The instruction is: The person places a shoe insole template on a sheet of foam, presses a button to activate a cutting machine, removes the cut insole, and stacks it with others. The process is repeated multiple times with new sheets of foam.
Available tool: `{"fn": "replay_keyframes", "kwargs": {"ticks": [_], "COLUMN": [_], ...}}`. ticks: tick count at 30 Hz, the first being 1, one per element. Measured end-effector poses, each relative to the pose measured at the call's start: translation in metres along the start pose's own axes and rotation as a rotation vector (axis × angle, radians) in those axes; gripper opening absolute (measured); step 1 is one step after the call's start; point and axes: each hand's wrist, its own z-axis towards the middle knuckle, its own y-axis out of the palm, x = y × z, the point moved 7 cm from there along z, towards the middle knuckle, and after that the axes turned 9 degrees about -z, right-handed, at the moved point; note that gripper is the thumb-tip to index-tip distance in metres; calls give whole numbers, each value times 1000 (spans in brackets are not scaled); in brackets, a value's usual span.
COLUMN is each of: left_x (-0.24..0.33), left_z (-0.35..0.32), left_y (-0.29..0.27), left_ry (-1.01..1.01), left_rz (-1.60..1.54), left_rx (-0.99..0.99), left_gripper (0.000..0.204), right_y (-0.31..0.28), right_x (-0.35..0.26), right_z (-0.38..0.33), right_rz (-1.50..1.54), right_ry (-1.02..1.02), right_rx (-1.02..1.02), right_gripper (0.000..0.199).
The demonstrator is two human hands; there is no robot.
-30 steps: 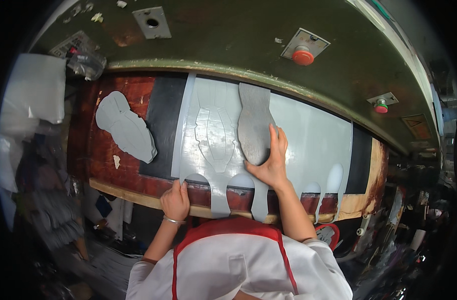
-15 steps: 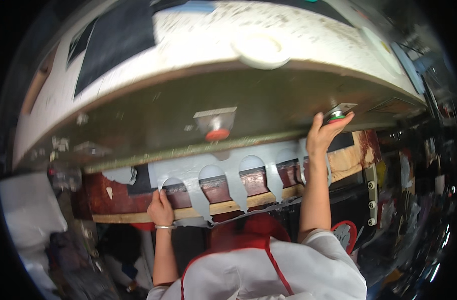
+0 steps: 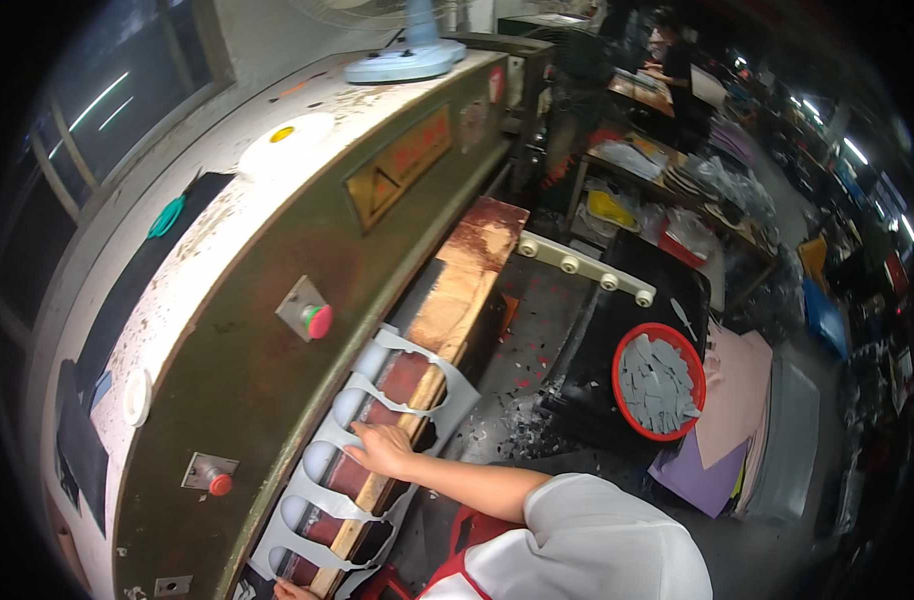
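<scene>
A pale grey sheet (image 3: 329,433) with several arch-shaped cut-outs lies along a dark red board with a wooden front edge, under the press's long green beam. My right hand (image 3: 381,451) reaches over the middle of the sheet. Its thumb and index finger are apart, their tips at a rounded light grey piece (image 3: 318,459) in one cut-out. At the lower edge of the picture my left hand (image 3: 293,591) is partly cut off. Its fingertips pinch the near corner of the sheet.
The green press beam (image 3: 277,390) carries a red-and-green push button (image 3: 317,321) and a red button (image 3: 218,484). On its white top stand a fan base (image 3: 405,62) and a roll (image 3: 277,150). A red basket (image 3: 618,385) of grey scraps stands right. Another person (image 3: 677,75) is far back.
The view has swung to the right. My right hand has left the red-and-green button and come down to the sheet. My left hand stays at the sheet's corner.
</scene>
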Motion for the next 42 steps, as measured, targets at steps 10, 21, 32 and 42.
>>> {"fn": "replay_keyframes", "kwargs": {"ticks": [10,21,32,42], "left_x": [-32,-20,-29,8], "left_z": [-80,-193,-222,-210], "left_y": [-22,-49,-56,-63], "left_ry": [48,-8,-75,-121], "left_rz": [-119,84,-123,-101], "left_rx": [-48,-91,-257,-171], "left_gripper": [41,28,14,19], "right_y": [-47,46,-39,-25], "right_x": [24,-100,-54,-27], "right_z": [-55,-121,-93,-74], "right_rz": [180,47,300,-16], "right_ry": [-180,-606,-332,-534], "right_rx": [287,-33,-293,-70], "right_gripper": [24,100,94,104]}}
